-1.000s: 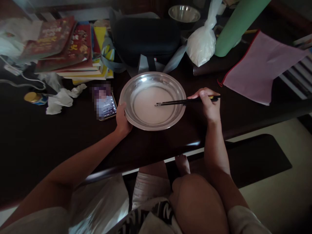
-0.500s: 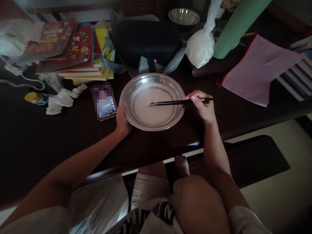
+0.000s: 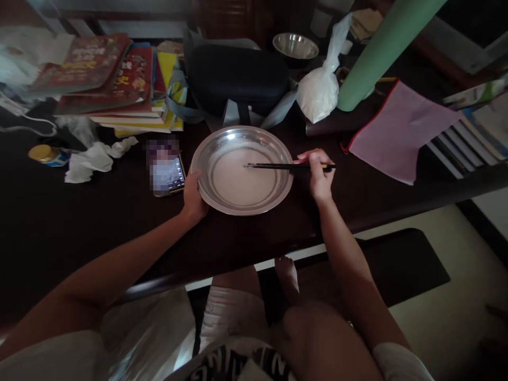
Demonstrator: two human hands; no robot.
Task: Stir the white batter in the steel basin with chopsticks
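Note:
A wide steel bowl (image 3: 204, 148) rests on the dark table in front of me, with a milky whitish liquid (image 3: 242, 185) in it. My left hand (image 3: 194, 197) grips the bowl's left rim, thumb over the edge and fingers underneath, out of sight. Dark chopsticks (image 3: 273, 166) are pinched in my right hand (image 3: 318, 170) at the bowl's right side. They lie nearly level, and their tips dip into the liquid near the middle.
Left of the bowl lie a phone (image 3: 174, 172), crumpled tissue (image 3: 93, 161) and a gold-lidded jar (image 3: 48, 155). Behind are stacked books (image 3: 107, 84), a black case (image 3: 238, 74), a second steel bowl (image 3: 296, 46), a bag of white powder (image 3: 317, 98), a green roll (image 3: 381, 58) and a pink pouch (image 3: 400, 129).
My view has shifted slightly, so most things sit a little further left and the far ones lower. The chopstick tips have moved a little within the liquid. Both hands keep their holds.

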